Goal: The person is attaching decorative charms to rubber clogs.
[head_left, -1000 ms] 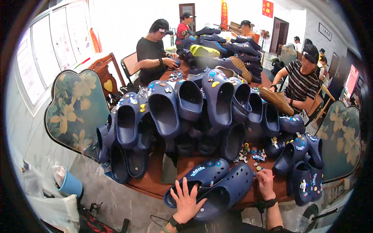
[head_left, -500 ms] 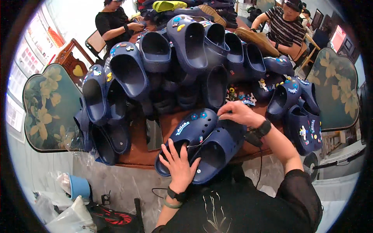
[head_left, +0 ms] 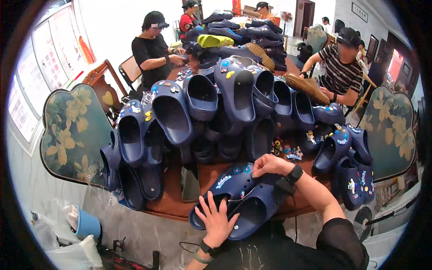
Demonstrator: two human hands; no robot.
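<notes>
Navy clogs (head_left: pixel 245 198) – left hand (head_left: pixel 218 220) steadying, right hand (head_left: pixel 267 165) pressing

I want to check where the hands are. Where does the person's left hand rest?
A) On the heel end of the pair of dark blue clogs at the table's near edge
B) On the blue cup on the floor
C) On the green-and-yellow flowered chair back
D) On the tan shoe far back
A: the left hand lies spread and open on the near end of the dark blue clogs, while the right hand touches their far end.

Black short-sleeved shirt (head_left: pixel 310 249), black watch (head_left: pixel 292 174) right, dark bands (head_left: pixel 204 252) left.
</notes>
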